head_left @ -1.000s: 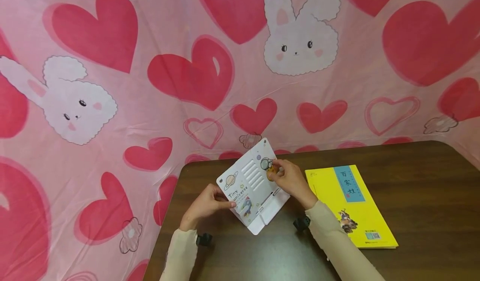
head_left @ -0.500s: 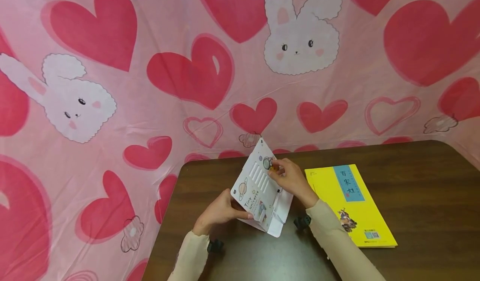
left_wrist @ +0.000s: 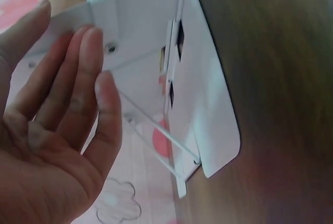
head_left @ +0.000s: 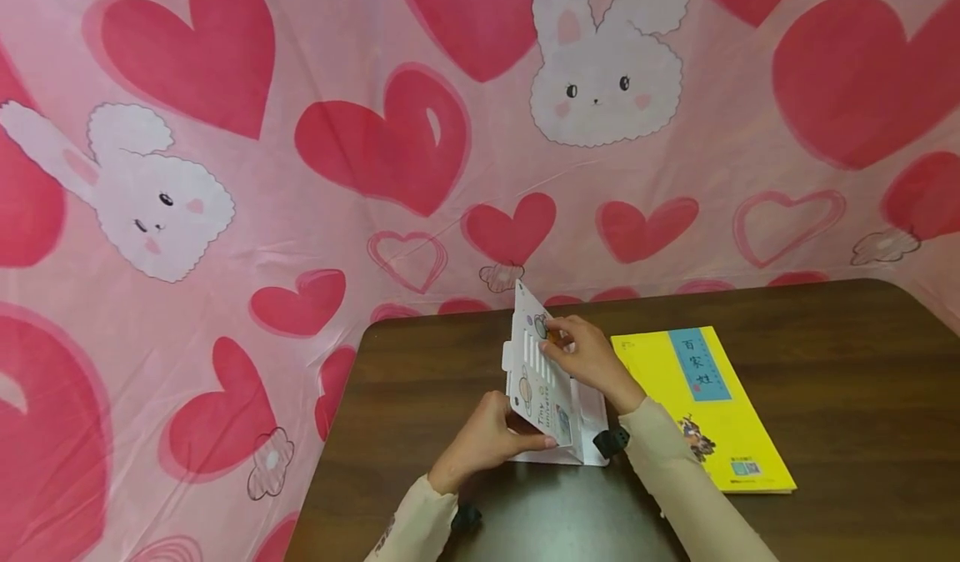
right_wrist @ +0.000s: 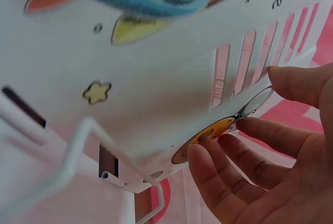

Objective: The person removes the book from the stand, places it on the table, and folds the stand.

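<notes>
A white book stand (head_left: 527, 353), printed with a planet, an astronaut and "Tiny universe", is tilted up over its flat base in the head view. My left hand (head_left: 491, 441) holds its near side, thumb across the front and fingers behind. From the left wrist view, my left hand (left_wrist: 62, 114) curves beside the panel's back (left_wrist: 140, 21), near thin wire legs (left_wrist: 158, 125). My right hand (head_left: 588, 358) touches the front by the astronaut. In the right wrist view, the fingertips (right_wrist: 200, 156) of my right hand overlap the orange and grey figure (right_wrist: 208, 135), the thumb beside the slots (right_wrist: 244, 67).
A yellow book (head_left: 652, 362) with a blue title strip lies right of the stand, partly behind my right forearm. Both sit on the dark wooden table (head_left: 847, 395). Behind rises a pink cloth (head_left: 330, 187) with hearts and rabbits. Black wrist cameras (head_left: 611, 443) hang under both wrists.
The stand has turned so its front faces more to the right and shows more edge-on. My left hand moved right and down with it, while my right hand stayed by the astronaut.
</notes>
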Available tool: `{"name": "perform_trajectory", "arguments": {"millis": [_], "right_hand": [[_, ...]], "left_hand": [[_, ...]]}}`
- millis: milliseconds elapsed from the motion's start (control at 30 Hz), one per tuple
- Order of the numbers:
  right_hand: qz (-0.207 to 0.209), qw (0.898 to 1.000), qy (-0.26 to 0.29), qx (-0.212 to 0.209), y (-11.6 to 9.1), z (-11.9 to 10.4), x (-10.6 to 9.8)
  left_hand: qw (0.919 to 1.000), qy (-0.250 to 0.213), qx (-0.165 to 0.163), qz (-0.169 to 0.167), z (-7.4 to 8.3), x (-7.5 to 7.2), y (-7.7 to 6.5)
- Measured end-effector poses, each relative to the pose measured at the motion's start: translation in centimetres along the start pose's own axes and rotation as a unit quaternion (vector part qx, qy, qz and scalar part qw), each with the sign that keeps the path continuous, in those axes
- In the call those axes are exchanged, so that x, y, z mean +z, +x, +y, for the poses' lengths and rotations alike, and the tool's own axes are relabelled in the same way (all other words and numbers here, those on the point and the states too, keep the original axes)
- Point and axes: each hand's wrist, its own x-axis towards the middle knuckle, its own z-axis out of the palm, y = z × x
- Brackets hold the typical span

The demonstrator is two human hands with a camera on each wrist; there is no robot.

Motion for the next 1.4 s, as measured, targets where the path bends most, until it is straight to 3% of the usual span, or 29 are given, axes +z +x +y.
{"name": "perform_trajectory", "arguments": {"millis": [333, 500, 700, 767, 867, 1033, 1233, 1400], "right_hand": [[-0.005, 1.000, -0.016, -0.012, -1.0, -0.5, 0.0], [-0.024, 1.000, -0.003, -0.001, -2.1, -0.8, 0.0], [-0.025, 1.000, 0.000, -0.007, -3.8, -1.2, 0.2], [-0.020, 1.000, 0.001, -0.019, -4.4, -1.4, 0.3], [-0.023, 0.999, 0.004, -0.024, -5.3, -1.8, 0.4], [-0.041, 0.999, -0.004, -0.011, -6.7, -2.5, 0.0], [-0.055, 0.998, -0.020, -0.030, -8.2, -2.3, -0.4], [-0.070, 0.997, -0.018, -0.036, -9.1, -2.4, -0.2]], "left_hand": [[0.9995, 0.000, 0.012, 0.030, 0.6, 1.4, 0.0], [0.9996, -0.002, 0.020, 0.020, 0.5, 1.5, 0.1], [0.9999, -0.005, 0.012, -0.008, -0.1, 0.6, 0.2], [0.9999, 0.011, 0.003, -0.001, -0.4, 0.0, 0.3], [0.9982, 0.047, -0.011, 0.035, -0.8, -0.7, 0.6], [0.9901, 0.107, -0.026, 0.087, -1.4, -1.4, 1.5], [0.9801, 0.173, -0.031, 0.092, -1.8, -1.0, 3.2], [0.9706, 0.220, -0.016, 0.097, -2.0, -0.7, 4.0]]}}
